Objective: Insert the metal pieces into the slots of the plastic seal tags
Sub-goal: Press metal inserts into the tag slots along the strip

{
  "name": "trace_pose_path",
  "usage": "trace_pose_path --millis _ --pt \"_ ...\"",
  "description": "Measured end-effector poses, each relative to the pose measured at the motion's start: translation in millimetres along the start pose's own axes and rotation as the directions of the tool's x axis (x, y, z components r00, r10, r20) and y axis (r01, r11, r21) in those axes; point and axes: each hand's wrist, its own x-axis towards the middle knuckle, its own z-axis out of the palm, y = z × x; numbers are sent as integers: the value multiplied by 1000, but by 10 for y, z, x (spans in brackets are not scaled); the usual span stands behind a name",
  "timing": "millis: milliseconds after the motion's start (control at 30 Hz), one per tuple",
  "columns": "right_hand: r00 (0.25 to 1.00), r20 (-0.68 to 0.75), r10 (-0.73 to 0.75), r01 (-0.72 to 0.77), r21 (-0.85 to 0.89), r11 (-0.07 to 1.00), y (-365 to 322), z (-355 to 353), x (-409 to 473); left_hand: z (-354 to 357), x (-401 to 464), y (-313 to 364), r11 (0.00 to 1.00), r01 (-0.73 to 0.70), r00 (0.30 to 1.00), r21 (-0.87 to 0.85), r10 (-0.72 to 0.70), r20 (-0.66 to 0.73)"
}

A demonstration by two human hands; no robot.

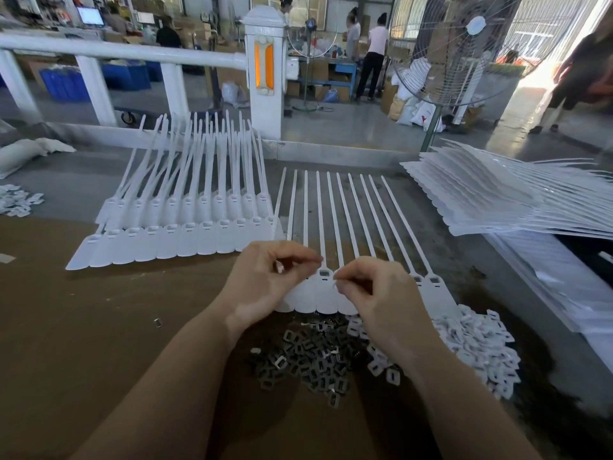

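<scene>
Just beneath both hands (265,277) (374,293) — the seal tags (323,293).

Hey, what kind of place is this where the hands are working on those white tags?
Most likely a factory or assembly workshop. A worktable holds rows of white plastic seal tags, a heap of small metal pieces and a tall stack of tag sheets. Behind are an industrial fan, blue crates and other workers at benches.

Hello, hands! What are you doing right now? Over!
Left hand and right hand both pinching, contents too small to tell. Over seal tag strip. Metal pieces piled near. Nothing blocking.
</scene>
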Motion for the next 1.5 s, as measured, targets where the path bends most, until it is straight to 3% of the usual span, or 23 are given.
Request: trace_pose_path --millis 167,467,600,700,767,967,1200,1367,1500 --pt "999 -43 -24 27 66 997 -13 39 41 51 -9 34 1000 -14 993 -23 16 119" --pt "992 -120 -28 49 175 983 35 98 29 74 33 -71 997 9 998 80 -13 56" --pt "976 -203 -77 72 -31 997 93 96 20 38 68 -164 989 143 985 42 -138 -101" --pt "985 -150 -85 56 -183 981 139 102 9 -4 84 -209 977 211 961 -18 -210 -177" --pt "993 -96 -72 48 -238 970 159 110 -2 -29 88 -230 972 231 951 38 -218 -219" --pt "994 -58 -95 74 -293 953 167 109 -14 -68 72 -252 966 242 954 94 -219 -207" --pt "994 -37 -105 87 -331 940 181 111 -23 -69 100 -311 939 266 933 216 -195 -301" --pt "992 24 -121 120 -397 910 203 122 -8 0 114 -370 893 211 973 398 -152 -174" --pt "991 36 -130 133 -421 897 213 119 -4 20 116 -367 872 205 975 444 -143 -169"
